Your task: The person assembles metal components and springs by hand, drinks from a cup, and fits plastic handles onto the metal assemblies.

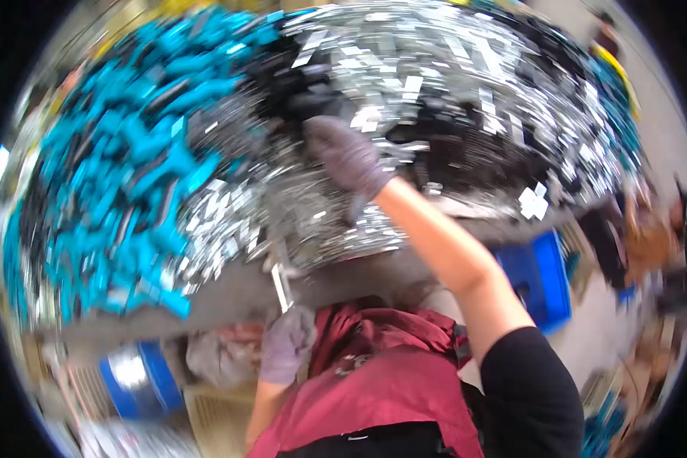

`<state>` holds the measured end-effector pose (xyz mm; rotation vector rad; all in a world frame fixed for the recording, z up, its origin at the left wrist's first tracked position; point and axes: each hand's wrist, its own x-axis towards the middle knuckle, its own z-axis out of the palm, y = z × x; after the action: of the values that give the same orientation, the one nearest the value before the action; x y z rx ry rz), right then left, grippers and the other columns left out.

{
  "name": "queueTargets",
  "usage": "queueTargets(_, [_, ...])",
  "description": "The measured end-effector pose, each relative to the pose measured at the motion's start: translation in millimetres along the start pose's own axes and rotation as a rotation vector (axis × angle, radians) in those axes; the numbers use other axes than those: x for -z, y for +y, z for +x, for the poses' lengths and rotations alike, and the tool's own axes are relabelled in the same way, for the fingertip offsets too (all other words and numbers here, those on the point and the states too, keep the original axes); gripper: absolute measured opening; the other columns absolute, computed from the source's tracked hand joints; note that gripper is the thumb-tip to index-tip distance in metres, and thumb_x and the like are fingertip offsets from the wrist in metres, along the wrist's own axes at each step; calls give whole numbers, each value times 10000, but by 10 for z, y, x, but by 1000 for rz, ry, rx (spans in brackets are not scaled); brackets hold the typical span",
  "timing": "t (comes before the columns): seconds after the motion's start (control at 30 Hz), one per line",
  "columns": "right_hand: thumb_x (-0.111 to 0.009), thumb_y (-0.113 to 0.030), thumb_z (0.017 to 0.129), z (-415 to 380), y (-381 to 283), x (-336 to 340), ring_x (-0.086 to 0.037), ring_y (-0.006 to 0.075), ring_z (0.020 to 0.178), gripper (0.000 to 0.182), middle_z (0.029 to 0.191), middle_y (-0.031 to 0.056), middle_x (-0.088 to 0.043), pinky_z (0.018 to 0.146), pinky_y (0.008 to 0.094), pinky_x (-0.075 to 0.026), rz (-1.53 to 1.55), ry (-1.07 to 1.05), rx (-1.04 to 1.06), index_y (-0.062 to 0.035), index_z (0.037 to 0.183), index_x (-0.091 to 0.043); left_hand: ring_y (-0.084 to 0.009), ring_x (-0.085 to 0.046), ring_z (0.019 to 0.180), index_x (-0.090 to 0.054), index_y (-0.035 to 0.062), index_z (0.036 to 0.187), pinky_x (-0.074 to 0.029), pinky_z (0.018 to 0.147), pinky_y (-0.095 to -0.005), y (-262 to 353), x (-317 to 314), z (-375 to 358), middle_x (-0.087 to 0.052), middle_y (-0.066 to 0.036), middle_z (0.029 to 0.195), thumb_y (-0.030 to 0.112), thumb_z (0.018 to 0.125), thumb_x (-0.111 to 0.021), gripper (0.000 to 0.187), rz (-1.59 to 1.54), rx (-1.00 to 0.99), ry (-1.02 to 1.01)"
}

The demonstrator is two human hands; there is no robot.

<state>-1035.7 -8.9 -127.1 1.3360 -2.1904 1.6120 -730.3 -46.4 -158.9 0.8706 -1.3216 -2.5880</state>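
My left hand (288, 343), in a greyish-purple glove, is low in front of my maroon apron (366, 397). Its fingers are closed round one end of a narrow, shiny metal piece (282, 288), which points up toward the table edge. My right hand (349, 156), gloved alike, reaches out over the table, its fingertips by some black pieces (301, 88). Motion smears its fingers, so I cannot tell whether it grips anything. Under and beyond it spreads a heap of flat silvery metal pieces (389, 69).
Teal and black handle-like parts (130, 153) are piled on the left. Below the table's grey edge (221, 298) stand a blue bin (141, 380) at left and another blue bin (538, 278) at right. Another person (641, 229) is at the far right.
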Motion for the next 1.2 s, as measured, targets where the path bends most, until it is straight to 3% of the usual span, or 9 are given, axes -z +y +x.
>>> queueTargets(0.1, [-588,-64,816,-606,-308,428,-554,206,1051,261,1121,104,-580,939,306,-448,352,-80,9,-30,1075,-593,-77,-391,429,-522,102,846,-275,377,-223,-119,-160,82,-459,1,560,311,891,-563,217,143,-56,-14])
queueTargets(0.13, [-561,-52,818,-854,-158,447,-549,210,1064,264,1138,104,-579,964,313,-440,-343,-99,578,-41,1080,-585,-77,-391,429,-522,102,846,-275,377,-223,-141,-236,125,-459,1,560,311,891,-563,217,166,-48,-88])
queueTargets(0.17, [-561,-52,818,-1096,-365,556,-549,210,1064,264,1138,104,-579,964,313,-440,-401,-67,562,-41,1080,-585,-76,-398,435,-527,95,853,-287,387,-221,-145,-317,152,-457,4,563,322,897,-557,233,292,-42,-132])
queueTargets(0.23, [-514,-95,890,-1548,-882,745,-561,138,784,201,920,49,-577,825,295,-460,470,-35,-416,-42,1083,-533,-76,-405,441,-532,88,860,-300,397,-218,-225,-419,226,-455,7,566,333,903,-550,250,429,-48,-209])
queueTargets(0.43, [-522,-162,893,-2306,-750,1410,-500,91,782,161,833,46,-537,704,259,-443,433,369,-617,-58,1016,-526,-89,-458,498,-537,51,910,-367,445,-242,-423,-1117,458,-492,2,619,399,873,-574,352,816,168,-564])
queueTargets(0.6, [-545,-259,889,-2752,-747,1680,-582,271,871,296,924,150,-578,764,362,-468,231,74,-656,-38,1084,-510,-72,-437,534,-566,51,974,-334,463,-238,-715,-1568,444,-464,36,627,613,817,-546,584,1068,249,-696])
queueTargets(0.83, [-565,-264,882,-3313,-386,2098,-605,272,910,359,997,157,-613,805,354,-479,69,5,-394,-41,1162,-555,-46,-417,474,-512,53,1120,-321,422,-191,-999,-1655,465,-478,31,612,438,884,-557,454,804,405,-661])
queueTargets(1.03, [-498,-244,881,-3787,607,2984,-637,280,760,260,840,143,-658,723,348,-512,-167,630,-1146,-45,890,-665,-71,-469,517,-432,38,1179,-341,422,-185,-934,-1882,610,-519,-26,713,102,785,-633,447,766,145,-456])
queueTargets(1.2, [-494,-147,795,-4325,2454,3049,-666,284,836,233,931,161,-667,737,394,-537,-787,-341,-1147,-62,833,-707,-100,-488,631,-420,45,1161,-426,547,-225,-810,-2018,822,-522,-22,821,69,731,-654,490,624,-117,-414])
